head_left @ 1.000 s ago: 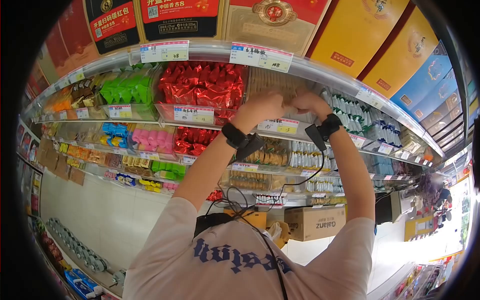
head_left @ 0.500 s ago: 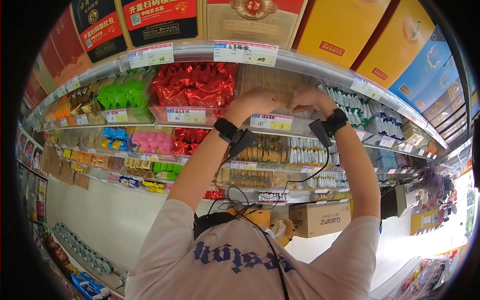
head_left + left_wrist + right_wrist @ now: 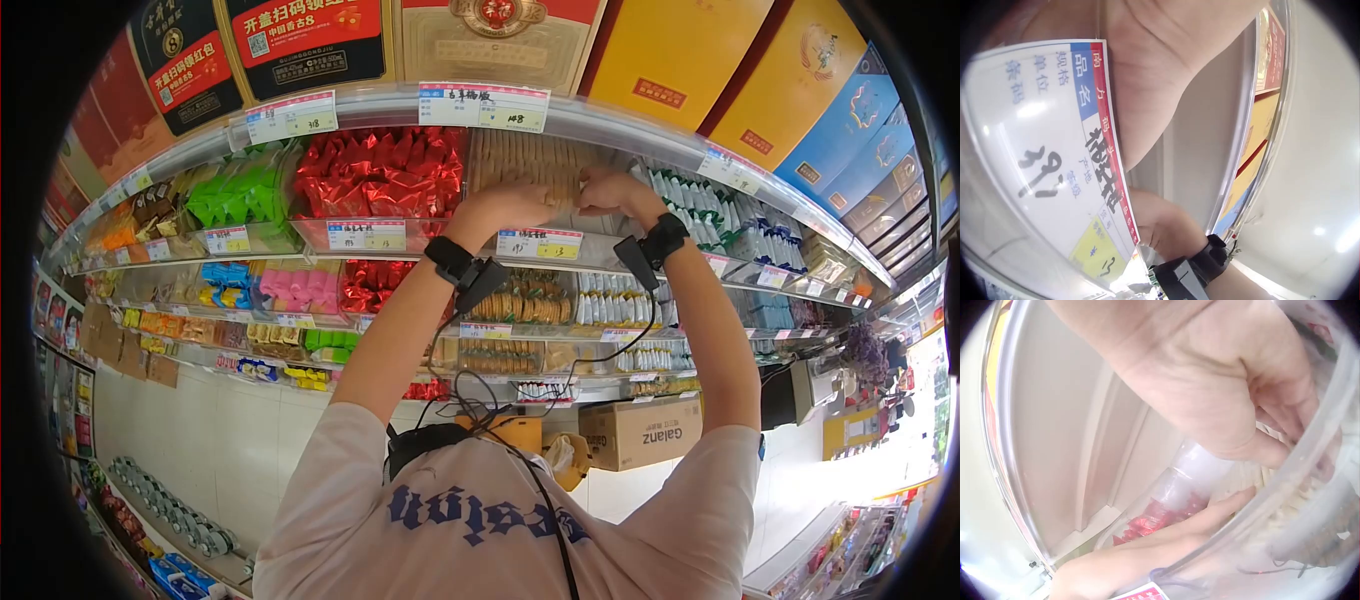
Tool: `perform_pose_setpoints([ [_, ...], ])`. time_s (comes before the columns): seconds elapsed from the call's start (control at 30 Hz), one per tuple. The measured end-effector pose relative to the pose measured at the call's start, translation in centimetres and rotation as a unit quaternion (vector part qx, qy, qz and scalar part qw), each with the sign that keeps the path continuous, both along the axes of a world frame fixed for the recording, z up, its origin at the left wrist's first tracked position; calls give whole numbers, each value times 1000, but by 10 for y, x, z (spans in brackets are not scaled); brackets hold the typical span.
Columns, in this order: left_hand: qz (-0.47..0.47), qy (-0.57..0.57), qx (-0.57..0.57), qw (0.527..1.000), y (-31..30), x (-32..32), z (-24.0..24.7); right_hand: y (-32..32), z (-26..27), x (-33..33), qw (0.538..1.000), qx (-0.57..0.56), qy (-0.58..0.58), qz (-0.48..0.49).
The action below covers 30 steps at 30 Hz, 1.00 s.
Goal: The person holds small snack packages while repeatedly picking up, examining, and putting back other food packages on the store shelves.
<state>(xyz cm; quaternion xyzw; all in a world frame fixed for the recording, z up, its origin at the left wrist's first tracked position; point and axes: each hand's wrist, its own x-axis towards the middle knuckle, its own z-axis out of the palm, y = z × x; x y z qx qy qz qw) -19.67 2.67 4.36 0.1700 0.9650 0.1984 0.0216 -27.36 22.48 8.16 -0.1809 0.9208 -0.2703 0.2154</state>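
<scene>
In the head view, both hands are inside a clear bin of upright tan-wrapped packets (image 3: 520, 160). The left hand (image 3: 515, 203) lies at the bin's left part, its fingers stretched over the packets; in the right wrist view, the left hand (image 3: 1147, 553) shows the same low, extended fingers. At the bin's right end is the right hand (image 3: 612, 192), a gap apart from the left. Seen from its own wrist, the right hand (image 3: 1222, 381) bends its fingers down at the packets (image 3: 1285, 500); whether it pinches any is hidden. The left fingertips are out of the left wrist view.
Red foil packets (image 3: 380, 175) fill the bin on the left; green-and-white packets (image 3: 700, 210) stand to the right. A price label (image 3: 538, 243) hangs on the bin's front. Above runs a shelf edge (image 3: 600, 120) with large boxes. Cables (image 3: 480, 400) dangle between the forearms.
The hands, close together a second ago, are now farther apart, with the left hand at the left part of the bin. The head view has shifted slightly.
</scene>
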Motion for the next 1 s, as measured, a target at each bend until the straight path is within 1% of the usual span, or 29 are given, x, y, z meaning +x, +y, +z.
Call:
perform_pose_setpoints([
  [0.03, 4, 37, 16, 999, 0, 3, 1, -2, 3, 7, 1000, -7, 15, -16],
  [0.1, 11, 112, 48, 992, 1, 7, 2, -7, 5, 9, 998, 43, 50, 0],
  [0.13, -24, 114, 77, 990, 1, 6, 4, -6, 6, 10, 995, 69, 66, 6],
  [0.2, -91, 115, 138, 980, -1, 3, 3, -4, 10, 19, 999, 22, 41, -4],
  [0.3, -112, -79, 156, 978, -2, -11, -10, -4, 4, 19, 998, -50, 9, -36],
  [0.33, -101, -81, 138, 982, -2, -11, -10, -2, -2, 16, 996, -74, 0, -51],
  [0.4, -83, -86, 100, 988, -1, -11, -11, 0, -20, -17, 1000, 18, -16, -13],
  [0.47, -108, -73, 95, 987, -4, -10, -10, 1, -22, -22, 998, 67, -8, 8],
  [0.53, -127, -67, 83, 986, -6, -12, -14, -2, -10, -4, 997, 77, 24, 16],
  [0.6, -142, -67, 64, 985, -6, -14, -13, 1, -10, -8, 978, 170, 78, 97],
  [0.67, -118, -72, 83, 987, -5, -12, -12, 6, -12, -10, 970, 175, 105, 130],
  [0.7, -106, -74, 91, 987, -5, -10, -8, 8, -10, -5, 978, 134, 105, 121],
  [0.77, -80, -84, 101, 988, -3, -6, -2, 13, -7, 7, 992, 70, 77, 68],
  [0.83, -55, -85, 115, 988, 0, -2, 2, 3, 21, 43, 999, 23, 21, -23],
  [0.9, -32, -78, 135, 987, 1, 2, 3, 2, 19, 41, 995, 67, 66, 16],
  [0.93, -27, -92, 125, 987, 1, 1, 3, 3, 18, 38, 991, 90, 88, 34],
  [1.0, -18, -117, 106, 987, 0, -2, 3, 3, 11, 22, 988, 116, 77, 60],
])
